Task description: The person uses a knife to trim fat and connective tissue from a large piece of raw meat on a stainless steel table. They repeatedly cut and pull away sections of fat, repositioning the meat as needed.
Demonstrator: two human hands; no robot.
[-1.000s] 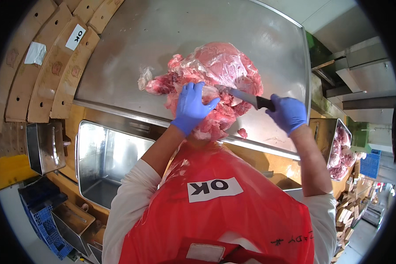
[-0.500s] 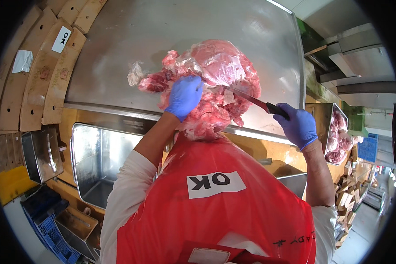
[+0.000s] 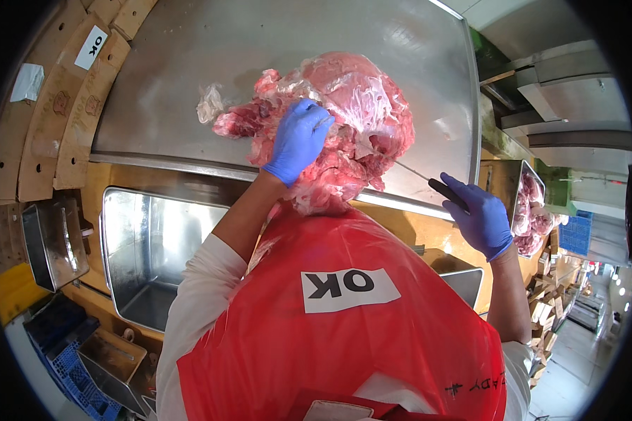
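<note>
A large cut of raw meat (image 3: 361, 98), pink and red with white membrane, lies on the metal table (image 3: 189, 63) and hangs over its near edge. My left hand (image 3: 299, 142), in a blue glove, is closed on the meat's left part, its fingertips pinching the surface. My right hand (image 3: 481, 216), also gloved in blue, grips the black handle of a knife (image 3: 448, 193). The thin blade points up and left, its tip close to the meat's right side; whether it touches cannot be made out. A loose pale scrap (image 3: 209, 104) lies at the meat's left end.
Cardboard boxes (image 3: 49, 116) line the left side. Below the table edge stands an open metal bin (image 3: 147, 238). At right, another metal bin (image 3: 523, 168) holds several pieces of meat (image 3: 530, 210). A blue crate (image 3: 576, 231) is farther right.
My right hand has drawn the knife down and right, its blade coming away from the meat's middle. My left hand's fingers have curled tighter on the meat.
</note>
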